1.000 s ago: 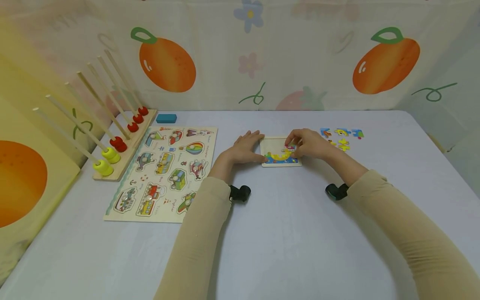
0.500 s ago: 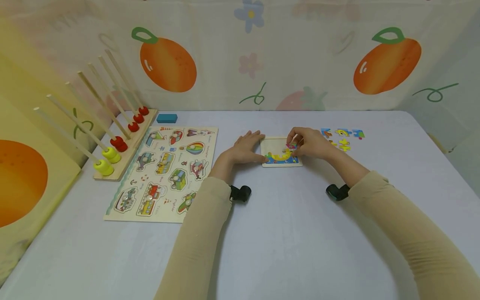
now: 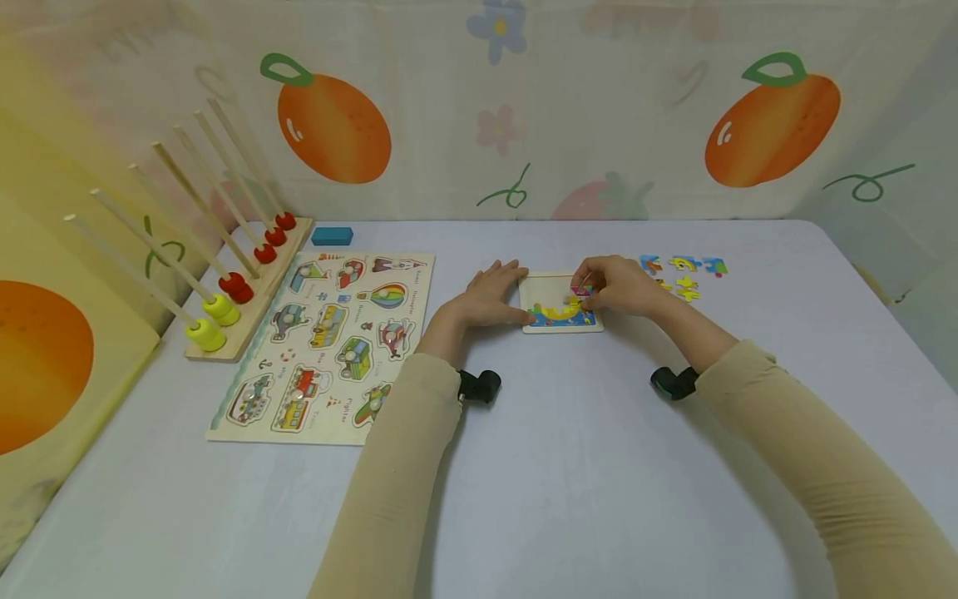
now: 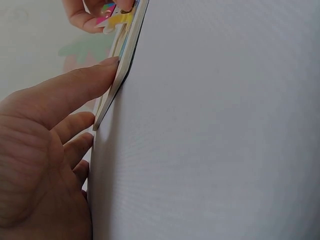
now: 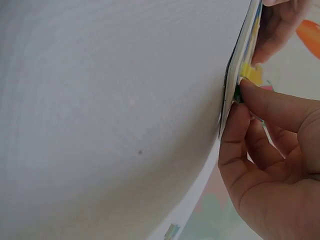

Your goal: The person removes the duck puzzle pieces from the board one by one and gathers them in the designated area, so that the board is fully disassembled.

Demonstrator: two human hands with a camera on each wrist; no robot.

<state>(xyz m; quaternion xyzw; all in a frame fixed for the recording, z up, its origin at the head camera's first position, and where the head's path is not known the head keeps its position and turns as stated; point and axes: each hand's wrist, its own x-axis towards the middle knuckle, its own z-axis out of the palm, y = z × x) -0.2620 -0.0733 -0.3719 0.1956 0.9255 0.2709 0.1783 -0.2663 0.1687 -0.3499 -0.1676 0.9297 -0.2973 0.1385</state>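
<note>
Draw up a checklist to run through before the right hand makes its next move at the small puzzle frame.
1. Frame steadied: ok. The left hand touches the left side of the puzzle frame.
2. Piece held: ok. The right hand pinches a pink-marked piece.
3. That piece fully seated: cannot tell. The right hand partly covers it.
4. Frame filled: not ok. Its upper part shows bare wood.
5. More pieces nearby: ok. Loose pieces lie near the right wrist.
6. Large puzzle board apart from the frame: ok. A gap separates them.
</note>
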